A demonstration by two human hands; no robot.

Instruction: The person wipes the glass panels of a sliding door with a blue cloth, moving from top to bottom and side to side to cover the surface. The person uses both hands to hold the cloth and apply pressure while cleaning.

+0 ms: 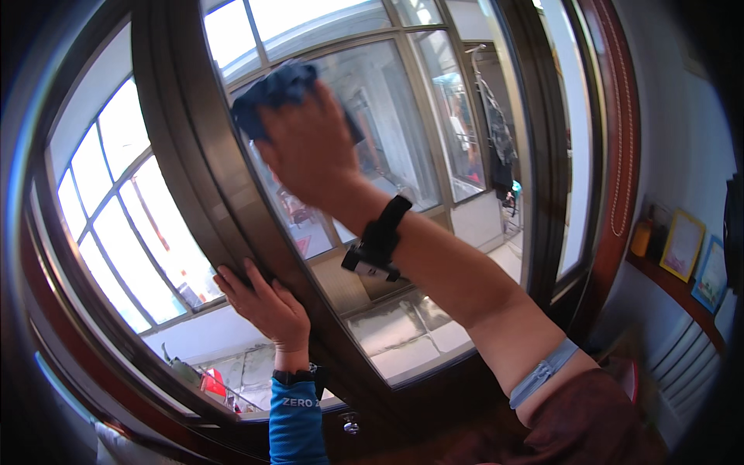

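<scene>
My right hand (314, 151) is raised against the window glass (383, 87), its palm and fingers over a crumpled dark blue cloth (276, 90). The cloth lies near the upper left of the pane, beside the brown metal window frame (224, 168). A black wrist strap (383, 229) with a small device goes around my right wrist. Lower down, my left hand (264, 308) rests on the upright of the frame, fingers apart and nothing held. A blue sleeve (296, 418) bearing writing covers my left forearm, with a dark band at the wrist.
Below the frame is a small shiny knob (350, 423). A beaded cord (622, 133) hangs at the right. Picture frames (683, 247) and an orange bottle (641, 238) stand on a wooden shelf (668, 285), above a white radiator (686, 360). Beyond the glass hang dark clothes (497, 139).
</scene>
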